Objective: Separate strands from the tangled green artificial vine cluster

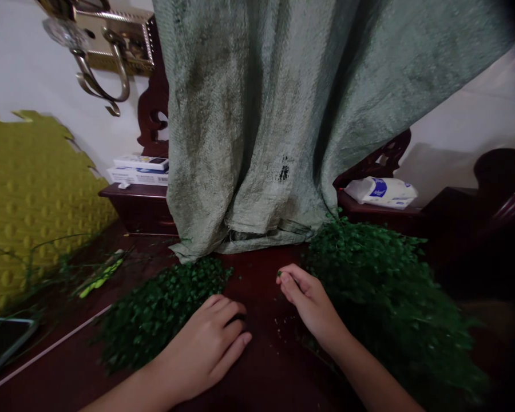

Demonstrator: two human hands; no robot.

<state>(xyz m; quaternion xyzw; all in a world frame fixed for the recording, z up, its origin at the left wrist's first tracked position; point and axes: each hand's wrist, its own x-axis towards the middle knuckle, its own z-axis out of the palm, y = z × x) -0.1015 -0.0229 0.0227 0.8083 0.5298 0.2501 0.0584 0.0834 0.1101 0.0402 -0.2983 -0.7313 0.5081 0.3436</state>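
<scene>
My left hand [217,346] is low over the dark red tabletop [261,343], palm down at the right edge of a leafy green heap [154,309]. Its fingers are bent and loosely apart, with nothing visible in them. My right hand [306,300] pinches a small piece of green leaf [278,274] between thumb and forefinger. It is left of a larger, bushier heap of green stems [381,286], partly blurred. Small pale crumbs lie on the wood between my hands.
A grey-green woven sack [274,114] hangs at the back. White boxes [139,171] stand on a left ledge, a tissue pack [388,191] on the right one. At left are a yellow foam mat [30,200], a lime-green object [100,277], a pale thin rod [51,349] and a wall lamp [103,51].
</scene>
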